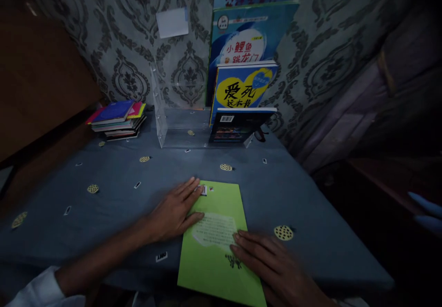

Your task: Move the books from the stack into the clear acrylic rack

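A green book (214,270) lies flat on the blue-grey tablecloth, close to the table's front edge, with a pale text panel, a barcode label and a small dark drawing on its cover. My left hand (174,210) rests along its left edge, fingers stretched onto the upper part of the cover and partly over the barcode. On the right edge, lower down, my right hand (269,261) lies with its fingers extended over the cover, slightly blurred. Neither hand grips the book; both touch it from above.
A clear acrylic rack (160,113) stands at the back against patterned wallpaper. Its right side holds several upright books, the front one a black book (235,127). To its left sits a stack of books (119,118). A lilac curtain (348,100) hangs on the right.
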`<state>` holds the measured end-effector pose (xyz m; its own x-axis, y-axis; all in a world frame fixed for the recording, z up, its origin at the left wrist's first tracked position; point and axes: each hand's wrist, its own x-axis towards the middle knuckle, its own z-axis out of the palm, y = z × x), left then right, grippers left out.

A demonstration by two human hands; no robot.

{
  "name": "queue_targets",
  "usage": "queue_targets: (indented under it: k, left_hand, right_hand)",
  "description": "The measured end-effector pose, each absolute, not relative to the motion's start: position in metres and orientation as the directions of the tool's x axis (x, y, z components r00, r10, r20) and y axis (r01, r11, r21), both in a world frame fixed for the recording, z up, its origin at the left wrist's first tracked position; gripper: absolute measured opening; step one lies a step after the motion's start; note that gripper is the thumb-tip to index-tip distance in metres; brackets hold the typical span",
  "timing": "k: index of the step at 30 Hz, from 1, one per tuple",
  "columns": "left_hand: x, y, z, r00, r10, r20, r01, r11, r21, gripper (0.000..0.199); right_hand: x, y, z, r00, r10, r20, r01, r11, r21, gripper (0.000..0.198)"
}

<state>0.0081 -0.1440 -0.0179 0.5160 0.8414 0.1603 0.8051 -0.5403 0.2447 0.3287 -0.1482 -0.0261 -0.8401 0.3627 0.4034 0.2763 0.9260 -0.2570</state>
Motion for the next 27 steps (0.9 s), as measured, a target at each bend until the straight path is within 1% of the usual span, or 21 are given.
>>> queue_targets:
  k: [3, 6, 9, 11, 13, 15, 17, 19, 22, 24, 27]
  left_hand:
    - [0.003, -0.150, -0.006, 0.545, 0.829, 0.128, 0.769, -0.555, 0.318, 0.064]
    - [-0.007, -0.147, 0.018, 0.594, 0.801, 0.079, 0.685, -0.555, 0.472, 0.052]
    - [-0.013, -0.144, 0.038, 0.624, 0.776, 0.090, 0.555, -0.522, 0.648, 0.044]
    - [-0.012, -0.145, 0.041, 0.578, 0.809, 0.105, 0.530, -0.471, 0.705, 0.047]
    - [-0.005, -0.145, 0.033, 0.509, 0.853, 0.119, 0.552, -0.429, 0.715, 0.057]
    - [0.004, -0.143, 0.020, 0.447, 0.880, 0.159, 0.564, -0.415, 0.714, 0.062]
    - [0.013, -0.137, 0.008, 0.401, 0.892, 0.211, 0.550, -0.418, 0.723, 0.059]
    - [0.020, -0.130, 0.004, 0.361, 0.899, 0.249, 0.537, -0.419, 0.732, 0.054]
    - [0.028, -0.117, 0.013, 0.343, 0.897, 0.280, 0.535, -0.432, 0.726, 0.048]
    - [0.034, -0.105, 0.024, 0.344, 0.890, 0.299, 0.536, -0.447, 0.716, 0.045]
    - [0.041, -0.080, 0.044, 0.324, 0.882, 0.341, 0.555, -0.469, 0.687, 0.044]
  right_hand:
    - [0.326, -0.148, -0.011, -0.821, 0.355, 0.447, 0.213, 0.917, -0.337, 0.051]
    - [0.323, -0.141, 0.007, -0.767, 0.400, 0.501, 0.166, 0.879, -0.447, 0.046]
    - [0.319, -0.128, 0.020, -0.639, 0.461, 0.615, 0.113, 0.848, -0.518, 0.040]
    - [0.315, -0.117, 0.024, -0.552, 0.523, 0.650, 0.124, 0.822, -0.556, 0.033]
    - [0.311, -0.106, 0.024, -0.471, 0.572, 0.672, 0.160, 0.804, -0.572, 0.027]
    - [0.309, -0.097, 0.017, -0.434, 0.609, 0.664, 0.218, 0.786, -0.579, 0.027]
    - [0.308, -0.091, 0.007, -0.456, 0.648, 0.610, 0.282, 0.755, -0.592, 0.032]
    - [0.308, -0.086, -0.003, -0.502, 0.689, 0.523, 0.339, 0.713, -0.614, 0.035]
    - [0.306, -0.077, -0.008, -0.488, 0.744, 0.456, 0.385, 0.652, -0.653, 0.033]
    - [0.304, -0.068, -0.004, -0.434, 0.765, 0.477, 0.392, 0.636, -0.664, 0.030]
    - [0.303, -0.044, 0.010, -0.369, 0.743, 0.558, 0.394, 0.669, -0.630, 0.030]
